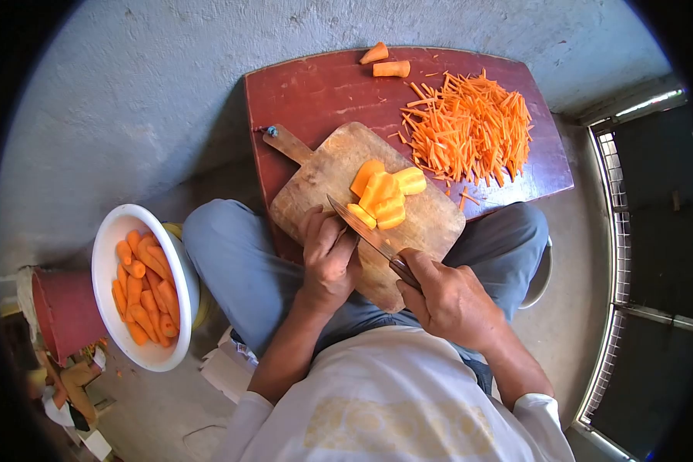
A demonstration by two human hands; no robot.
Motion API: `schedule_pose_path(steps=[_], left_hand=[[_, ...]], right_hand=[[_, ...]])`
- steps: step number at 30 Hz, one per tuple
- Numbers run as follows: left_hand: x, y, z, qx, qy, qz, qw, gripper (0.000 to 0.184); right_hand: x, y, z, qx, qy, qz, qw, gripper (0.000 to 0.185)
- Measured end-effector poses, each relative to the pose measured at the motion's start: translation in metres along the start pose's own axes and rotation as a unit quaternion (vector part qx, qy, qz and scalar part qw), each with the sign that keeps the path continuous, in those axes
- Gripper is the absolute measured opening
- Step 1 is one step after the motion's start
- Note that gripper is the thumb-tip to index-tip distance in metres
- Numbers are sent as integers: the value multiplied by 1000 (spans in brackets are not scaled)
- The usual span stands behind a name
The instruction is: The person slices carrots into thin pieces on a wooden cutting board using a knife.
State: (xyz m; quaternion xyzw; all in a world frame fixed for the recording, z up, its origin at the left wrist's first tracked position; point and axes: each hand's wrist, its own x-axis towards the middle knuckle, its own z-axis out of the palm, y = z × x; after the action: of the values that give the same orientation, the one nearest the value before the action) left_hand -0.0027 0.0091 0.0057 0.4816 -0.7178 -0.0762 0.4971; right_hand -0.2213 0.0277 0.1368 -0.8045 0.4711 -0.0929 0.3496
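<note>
My right hand (456, 304) is wrapped round the handle of a kitchen knife (371, 237). Its blade slants up and left across a wooden cutting board (304, 202), which lies tilted across my lap and the table edge. Carrot slices (383, 196), thick and yellow-orange, lie loosely piled just beyond the blade. On the near side of the blade, my left hand (331, 254) has its fingers curled closed over the board, close to the knife. Whatever is under those fingers is hidden.
A dark red table (308, 88) bears a heap of carrot sticks (473, 127) and two carrot pieces (391, 68) at its far edge. To the left, a white basin (104, 308) contains several peeled carrots (142, 289). A metal-framed door (616, 231) stands right; a wall rises behind.
</note>
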Motion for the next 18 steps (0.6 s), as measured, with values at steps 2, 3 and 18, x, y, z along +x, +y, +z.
schedule_pose_path(steps=[2, 3, 18], left_hand=[[1, 0, 0, 0, -1, 8, 1000, 38], [2, 0, 0, 0, -1, 11, 1000, 38], [8, -3, 3, -45, 45, -87, 994, 29]], right_hand=[[1, 3, 2, 2, 4, 0, 1000, 41], [2, 3, 1, 2, 6, -3, 1000, 41], [23, 11, 11, -3, 39, -26, 999, 29]])
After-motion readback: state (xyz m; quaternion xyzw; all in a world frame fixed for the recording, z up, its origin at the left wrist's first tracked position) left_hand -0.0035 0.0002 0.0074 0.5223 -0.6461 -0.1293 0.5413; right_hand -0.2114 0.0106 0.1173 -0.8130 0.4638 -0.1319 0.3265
